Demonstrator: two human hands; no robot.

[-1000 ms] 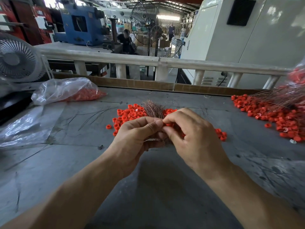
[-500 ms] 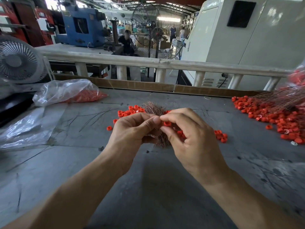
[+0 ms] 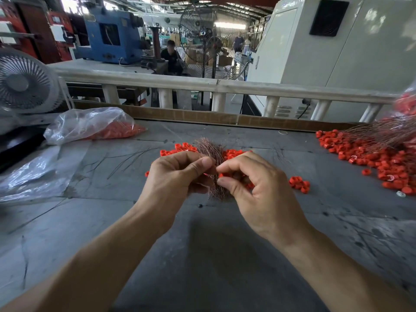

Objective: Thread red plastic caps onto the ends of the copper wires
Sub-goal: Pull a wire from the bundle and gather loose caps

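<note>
My left hand (image 3: pixel 177 176) grips a bundle of thin copper wires (image 3: pixel 208 147) that fans out above and below its fingers. My right hand (image 3: pixel 254 190) meets it at the middle, with forefinger and thumb pinching at the wire ends; a bit of a red cap (image 3: pixel 221 175) shows between them. Loose red plastic caps (image 3: pixel 231 153) lie in a heap on the grey table just behind both hands, and a few more red caps (image 3: pixel 299 184) lie to the right of my right hand.
A larger heap of red caps (image 3: pixel 387 163) with long copper wires (image 3: pixel 382 131) over it lies at the right. A clear bag of red caps (image 3: pixel 90 126) and empty plastic sheeting (image 3: pixel 33 174) lie at the left. A fan (image 3: pixel 22 83) stands far left; a rail (image 3: pixel 225 86) borders the back.
The hands have stayed together at the wire bundle. My right forefinger and thumb have shifted slightly at the wire ends, and the view has moved a little closer.
</note>
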